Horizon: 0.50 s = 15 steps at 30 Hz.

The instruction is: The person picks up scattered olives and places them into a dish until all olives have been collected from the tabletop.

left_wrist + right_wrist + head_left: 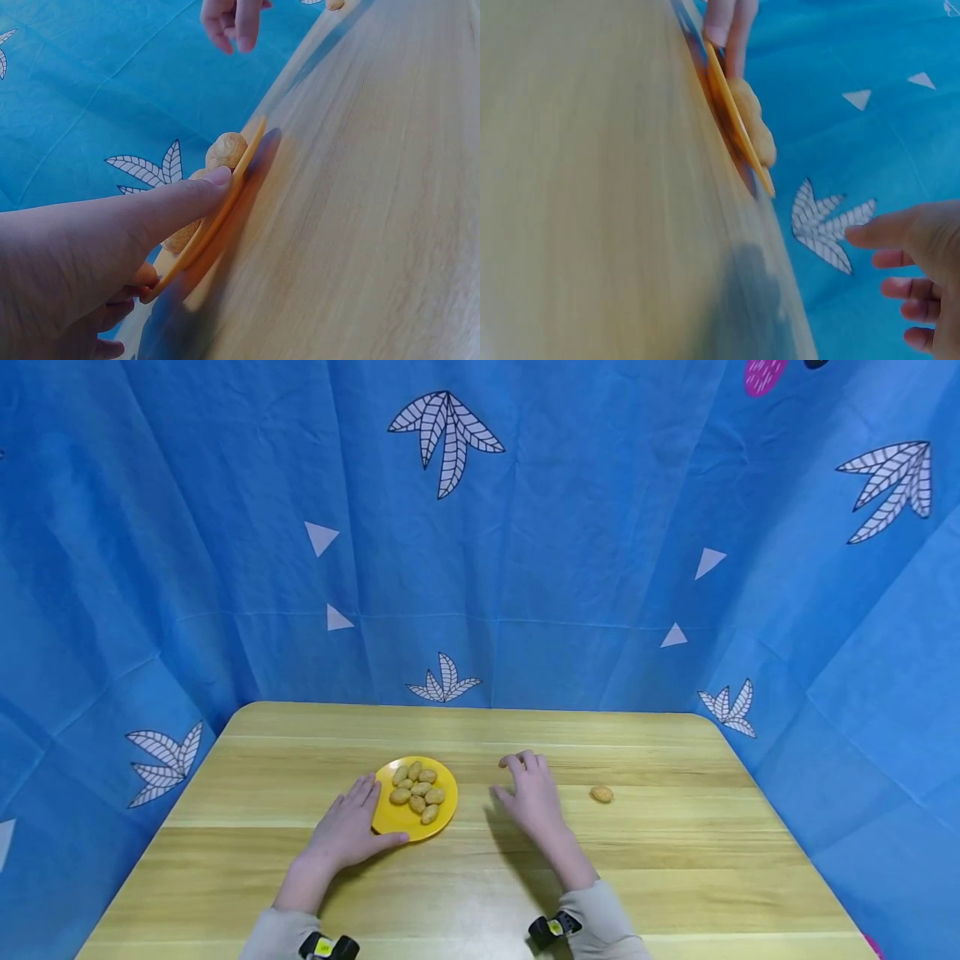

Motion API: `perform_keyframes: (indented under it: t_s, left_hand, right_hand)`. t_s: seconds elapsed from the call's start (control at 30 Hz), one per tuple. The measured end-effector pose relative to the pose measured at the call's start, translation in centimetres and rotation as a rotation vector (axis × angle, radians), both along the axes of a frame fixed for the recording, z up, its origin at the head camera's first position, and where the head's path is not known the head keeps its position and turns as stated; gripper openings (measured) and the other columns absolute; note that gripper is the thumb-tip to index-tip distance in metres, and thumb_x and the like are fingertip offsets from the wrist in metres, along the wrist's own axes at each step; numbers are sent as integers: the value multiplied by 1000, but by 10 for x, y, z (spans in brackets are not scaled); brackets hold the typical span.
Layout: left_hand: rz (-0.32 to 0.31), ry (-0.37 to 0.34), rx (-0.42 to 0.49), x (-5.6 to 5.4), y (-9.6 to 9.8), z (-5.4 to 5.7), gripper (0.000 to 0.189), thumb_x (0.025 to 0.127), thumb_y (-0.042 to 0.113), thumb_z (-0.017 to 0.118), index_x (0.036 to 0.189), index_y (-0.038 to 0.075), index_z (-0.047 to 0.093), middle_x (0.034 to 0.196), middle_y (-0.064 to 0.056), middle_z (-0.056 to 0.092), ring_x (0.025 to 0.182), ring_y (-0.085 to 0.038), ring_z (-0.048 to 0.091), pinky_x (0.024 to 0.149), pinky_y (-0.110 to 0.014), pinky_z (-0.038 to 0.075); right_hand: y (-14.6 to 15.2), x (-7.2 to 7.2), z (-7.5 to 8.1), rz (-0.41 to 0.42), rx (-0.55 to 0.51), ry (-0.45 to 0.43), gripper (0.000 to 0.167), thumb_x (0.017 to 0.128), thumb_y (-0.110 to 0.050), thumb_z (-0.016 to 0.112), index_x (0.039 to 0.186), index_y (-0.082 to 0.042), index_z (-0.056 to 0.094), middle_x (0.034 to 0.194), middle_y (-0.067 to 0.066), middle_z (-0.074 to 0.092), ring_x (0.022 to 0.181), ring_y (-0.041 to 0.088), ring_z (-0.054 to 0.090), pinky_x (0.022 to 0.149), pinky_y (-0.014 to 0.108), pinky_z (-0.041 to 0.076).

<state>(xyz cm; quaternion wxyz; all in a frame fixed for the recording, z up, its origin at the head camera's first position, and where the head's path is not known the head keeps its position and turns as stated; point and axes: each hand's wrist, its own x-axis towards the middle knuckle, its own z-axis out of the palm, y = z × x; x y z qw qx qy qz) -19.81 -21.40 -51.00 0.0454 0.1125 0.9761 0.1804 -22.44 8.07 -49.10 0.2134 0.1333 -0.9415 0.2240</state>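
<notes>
A round yellow plate (442, 821) sits left of the table's middle with several tan, oval, nut-like pieces (420, 788) on it. My left hand (348, 831) holds the plate at its left side, the thumb on the near rim and the fingers along the left edge. In the left wrist view, the thumb (202, 189) lies against the rim beside one piece. My right hand (532, 793) hovers over the table to the right of the plate, fingers loosely bent and holding nothing. Farther right, a single tan piece (602, 794) lies on the wood.
The light wooden table (712, 877) has rounded far corners. A blue curtain (585, 527) printed with white leaves and triangles hangs behind it and along both sides. Each wrist carries a small black device, the right one (553, 929) near the sleeve cuff.
</notes>
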Motion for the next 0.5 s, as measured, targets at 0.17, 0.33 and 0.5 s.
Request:
perform_keyframes:
  t_s: [0.17, 0.33, 0.5]
  left_hand:
    - [-3, -5, 15, 1, 2, 2, 110, 79, 70, 62, 151, -6, 27, 161, -23, 18, 150, -40, 17, 121, -58, 17]
    - [-3, 1, 15, 1, 2, 0, 109, 80, 69, 62, 151, -5, 25, 161, -22, 17, 150, -39, 16, 122, -58, 17]
    - [-1, 1, 19, 1, 1, 0, 109, 80, 69, 63, 151, -6, 26, 161, -23, 18, 150, -39, 16, 121, -58, 17]
  right_hand:
    - [26, 0, 3, -48, -2, -13, 36, 79, -24, 80, 109, -10, 66, 108, 11, 60, 94, 26, 49, 78, 40, 45]
    - [52, 0, 3, -90, -8, -14, 38, 78, -24, 81, 110, -8, 66, 109, 13, 59, 97, 29, 49, 82, 44, 44]
    - [75, 3, 2, -141, -3, -23, 40, 78, -24, 81, 111, -7, 66, 112, 15, 59, 101, 33, 49, 84, 46, 43]
